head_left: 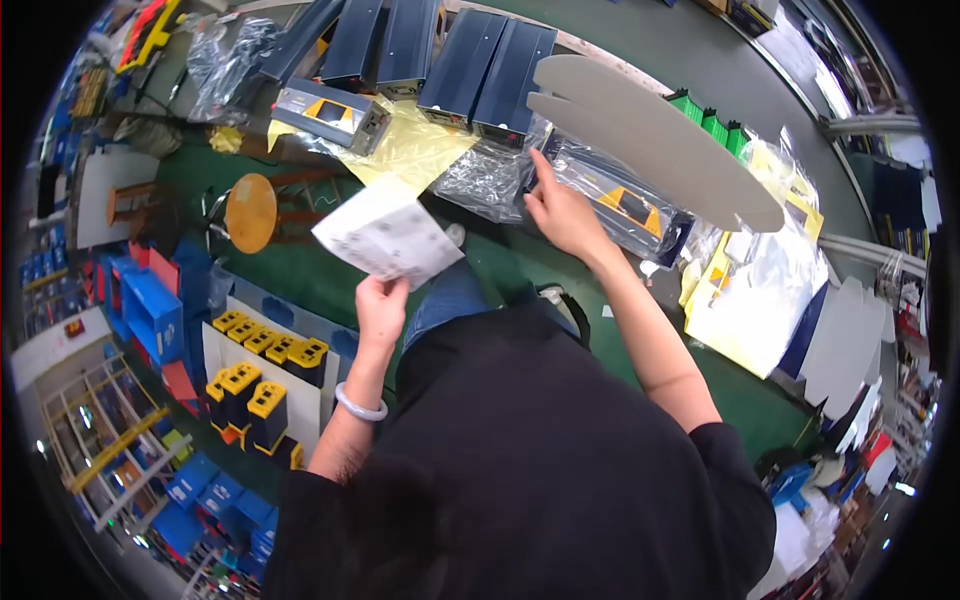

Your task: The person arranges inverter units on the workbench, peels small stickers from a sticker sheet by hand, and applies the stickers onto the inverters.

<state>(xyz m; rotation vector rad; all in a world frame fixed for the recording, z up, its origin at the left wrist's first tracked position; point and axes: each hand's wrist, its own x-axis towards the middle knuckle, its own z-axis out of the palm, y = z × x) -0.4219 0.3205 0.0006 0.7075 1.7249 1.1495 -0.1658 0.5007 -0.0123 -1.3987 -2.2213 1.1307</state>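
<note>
My left hand [381, 312] pinches the lower edge of a white printed sheet of paper [385, 232], which is tilted over the floor in front of the bench. The print on it is too blurred to read. Over the bench edge, my right hand [565, 215] is empty, with the index finger stretched out and the thumb apart. Beside it lies a dark blue device with a yellow and grey panel [632, 206], partly covered by clear plastic. Whether the fingertip touches the plastic I cannot tell. A long grey sheet [655, 140] overhangs the device.
Several dark blue metal cases [462, 65] stand along the bench, with a yellow-panelled device [330, 115] on yellow film [410, 145]. Clear plastic and yellow film [755, 300] lie at the right. A round wooden stool [250, 213] and black-and-yellow units [268, 415] are at the left.
</note>
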